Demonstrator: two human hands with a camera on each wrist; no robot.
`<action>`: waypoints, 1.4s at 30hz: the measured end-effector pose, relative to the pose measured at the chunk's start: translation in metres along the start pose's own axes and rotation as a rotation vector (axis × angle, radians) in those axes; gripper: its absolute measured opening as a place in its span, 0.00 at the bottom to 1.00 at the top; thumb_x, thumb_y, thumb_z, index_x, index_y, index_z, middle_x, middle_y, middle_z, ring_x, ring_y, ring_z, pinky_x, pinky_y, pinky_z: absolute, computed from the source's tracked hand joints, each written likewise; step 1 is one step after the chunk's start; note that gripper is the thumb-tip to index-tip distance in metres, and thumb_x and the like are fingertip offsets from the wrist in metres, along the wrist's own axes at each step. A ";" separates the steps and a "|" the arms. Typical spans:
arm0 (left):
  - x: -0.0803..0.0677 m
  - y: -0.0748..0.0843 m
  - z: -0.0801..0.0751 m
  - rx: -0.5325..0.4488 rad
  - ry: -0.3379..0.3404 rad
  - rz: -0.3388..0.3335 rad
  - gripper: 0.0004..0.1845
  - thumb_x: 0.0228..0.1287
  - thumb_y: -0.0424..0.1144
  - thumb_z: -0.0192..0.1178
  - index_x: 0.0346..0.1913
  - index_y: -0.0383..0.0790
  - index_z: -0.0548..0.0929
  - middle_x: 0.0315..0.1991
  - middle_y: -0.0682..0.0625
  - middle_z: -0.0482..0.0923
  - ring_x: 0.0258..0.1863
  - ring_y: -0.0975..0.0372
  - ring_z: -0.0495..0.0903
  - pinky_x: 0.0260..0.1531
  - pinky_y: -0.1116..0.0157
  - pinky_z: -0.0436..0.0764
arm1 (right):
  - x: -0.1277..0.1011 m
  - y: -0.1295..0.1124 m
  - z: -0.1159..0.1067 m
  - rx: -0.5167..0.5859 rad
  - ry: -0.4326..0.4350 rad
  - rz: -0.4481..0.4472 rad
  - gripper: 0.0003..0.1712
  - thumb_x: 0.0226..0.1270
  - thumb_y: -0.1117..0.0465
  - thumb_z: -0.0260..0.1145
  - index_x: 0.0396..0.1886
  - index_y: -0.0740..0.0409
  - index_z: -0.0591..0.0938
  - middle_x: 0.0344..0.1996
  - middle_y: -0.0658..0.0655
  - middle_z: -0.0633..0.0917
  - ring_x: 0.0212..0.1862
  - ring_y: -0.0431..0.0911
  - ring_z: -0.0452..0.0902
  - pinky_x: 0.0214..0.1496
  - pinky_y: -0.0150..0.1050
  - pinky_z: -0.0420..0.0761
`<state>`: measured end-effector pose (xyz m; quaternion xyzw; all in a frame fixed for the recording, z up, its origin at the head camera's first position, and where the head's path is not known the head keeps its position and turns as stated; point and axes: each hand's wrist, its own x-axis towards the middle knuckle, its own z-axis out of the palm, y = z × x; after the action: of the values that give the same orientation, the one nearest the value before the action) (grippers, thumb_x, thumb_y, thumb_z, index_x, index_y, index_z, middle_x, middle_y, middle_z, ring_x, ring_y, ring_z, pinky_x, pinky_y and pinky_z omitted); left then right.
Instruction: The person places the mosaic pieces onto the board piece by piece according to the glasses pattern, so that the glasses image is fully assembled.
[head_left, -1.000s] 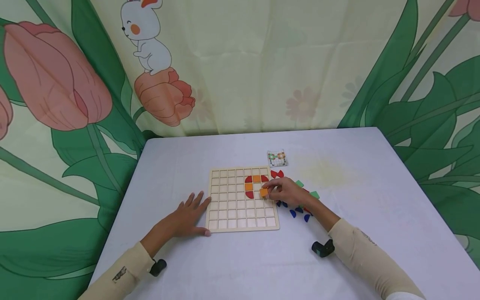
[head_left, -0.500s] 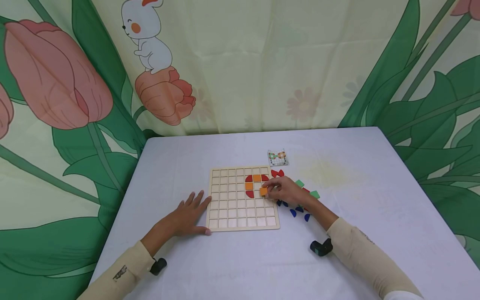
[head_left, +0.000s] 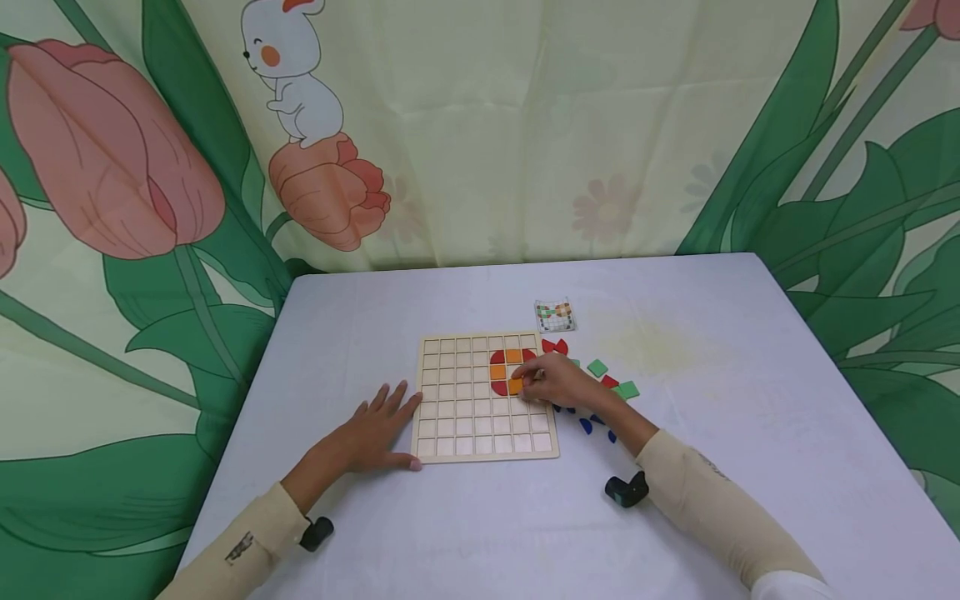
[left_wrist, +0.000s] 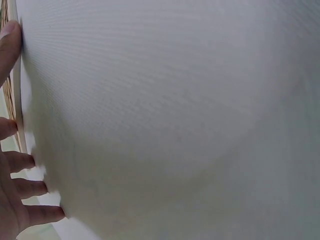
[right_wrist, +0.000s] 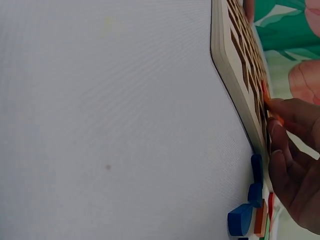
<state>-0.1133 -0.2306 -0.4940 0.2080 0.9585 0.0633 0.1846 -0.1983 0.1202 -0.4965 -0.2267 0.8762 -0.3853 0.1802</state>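
A pale wooden grid board [head_left: 472, 425] lies on the table. In its upper right cells sit red rounded pieces [head_left: 498, 388] and orange square tiles [head_left: 498, 372]. Over the board, my right hand [head_left: 557, 380] pinches an orange square tile [head_left: 514, 387] between thumb and fingers, at the cell right of the lower red piece. The right wrist view shows the fingertips low against the grid, partly covering the tile. Along the board's left edge, my left hand [head_left: 375, 435] lies with spread fingers, thumb and fingertips touching the frame. The left wrist view has that hand [left_wrist: 20, 185] at its left border.
Right of the board lie loose green tiles [head_left: 627, 390], red pieces [head_left: 555, 346] and blue half-round pieces [head_left: 586, 426], some hidden under the right arm. A small printed pattern card [head_left: 555, 316] is behind the board. A white cloth covers the table [head_left: 465, 533].
My right hand has moved a little left over the board, bringing the orange tile to the cell beside the lower red piece. My left hand has stayed in place.
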 end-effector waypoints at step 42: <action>0.000 0.002 0.002 0.023 0.012 -0.004 0.59 0.54 0.73 0.63 0.81 0.45 0.53 0.81 0.38 0.45 0.79 0.37 0.45 0.68 0.33 0.59 | 0.005 -0.011 0.006 -0.186 0.046 0.096 0.12 0.60 0.56 0.77 0.44 0.51 0.89 0.30 0.47 0.82 0.33 0.42 0.74 0.32 0.35 0.73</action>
<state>-0.1119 -0.2291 -0.4952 0.2077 0.9606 0.0530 0.1767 -0.1961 0.1073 -0.4926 -0.1913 0.9218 -0.2985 0.1566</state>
